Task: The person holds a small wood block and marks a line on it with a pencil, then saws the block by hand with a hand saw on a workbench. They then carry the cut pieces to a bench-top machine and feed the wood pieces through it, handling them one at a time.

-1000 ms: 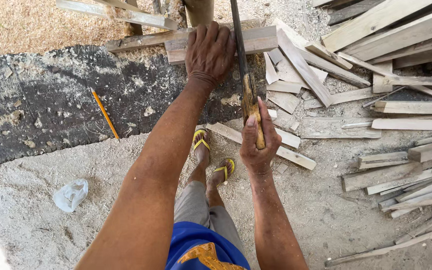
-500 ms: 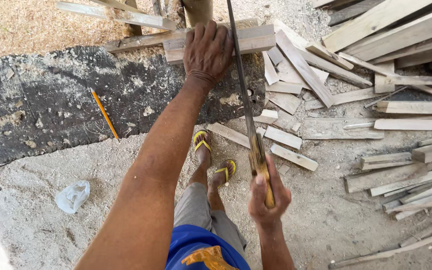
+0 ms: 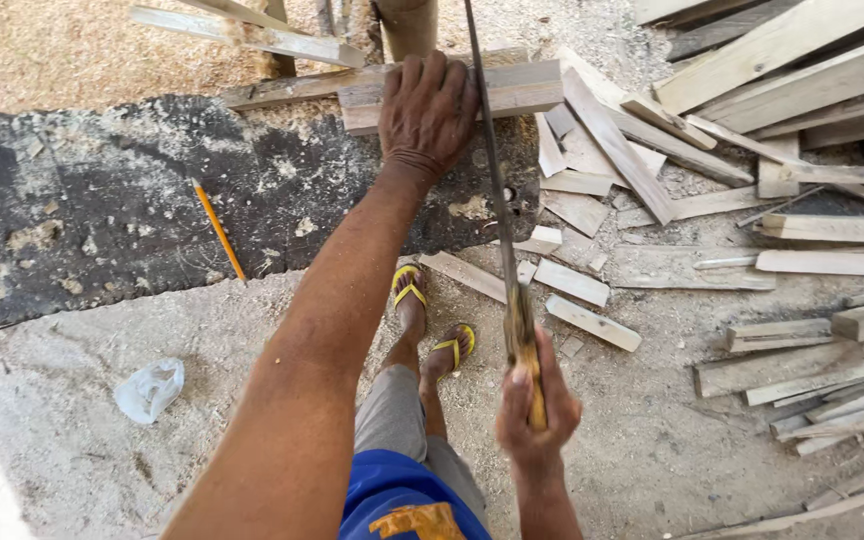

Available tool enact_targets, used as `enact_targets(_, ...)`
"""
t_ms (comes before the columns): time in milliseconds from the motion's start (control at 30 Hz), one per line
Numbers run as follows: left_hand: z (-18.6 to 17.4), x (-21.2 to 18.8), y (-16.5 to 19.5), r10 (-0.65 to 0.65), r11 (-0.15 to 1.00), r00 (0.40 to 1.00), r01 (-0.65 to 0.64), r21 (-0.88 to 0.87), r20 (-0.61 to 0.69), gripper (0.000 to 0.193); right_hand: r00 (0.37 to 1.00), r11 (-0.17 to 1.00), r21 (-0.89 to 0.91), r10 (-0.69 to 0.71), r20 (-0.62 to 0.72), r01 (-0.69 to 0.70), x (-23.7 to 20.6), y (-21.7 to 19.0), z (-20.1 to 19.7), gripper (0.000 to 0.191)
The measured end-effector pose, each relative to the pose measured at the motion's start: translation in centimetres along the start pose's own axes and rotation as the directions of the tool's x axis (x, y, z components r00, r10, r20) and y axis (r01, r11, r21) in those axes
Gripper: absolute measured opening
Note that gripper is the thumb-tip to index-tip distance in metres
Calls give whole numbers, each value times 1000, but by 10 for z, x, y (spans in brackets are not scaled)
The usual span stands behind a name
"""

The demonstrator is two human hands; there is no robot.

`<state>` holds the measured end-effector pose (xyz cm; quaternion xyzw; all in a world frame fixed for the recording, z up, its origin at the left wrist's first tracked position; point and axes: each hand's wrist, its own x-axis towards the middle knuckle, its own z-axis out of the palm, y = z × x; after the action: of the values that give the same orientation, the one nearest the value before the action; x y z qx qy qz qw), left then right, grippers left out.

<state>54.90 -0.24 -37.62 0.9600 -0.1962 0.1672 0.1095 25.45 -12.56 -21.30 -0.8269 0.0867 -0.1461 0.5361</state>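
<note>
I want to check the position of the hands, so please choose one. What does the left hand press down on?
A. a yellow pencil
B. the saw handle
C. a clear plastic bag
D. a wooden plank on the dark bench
D: the left hand lies flat on the wooden plank, while the right hand grips the saw by its handle.

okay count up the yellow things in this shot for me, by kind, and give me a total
Yellow pencil: 1
Yellow flip-flops: 2
Yellowish wooden saw handle, gripped by the right hand: 1
Total: 4
</note>
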Motion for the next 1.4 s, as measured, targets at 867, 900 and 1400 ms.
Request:
enact_targets(867,-11,-4,5,114,966,989,-133,221,95,65,996,996,32,83,7,-84,50,45,40,45)
enact_targets(900,-11,-4,3,99,978,977,-131,165,187,64,997,997,27,71,8,-71,39,39,33,45)
enact_targets(1400,-25,-3,1,126,989,937,-143,28,327,60,995,994,45,100,15,-101,48,74,48,46)
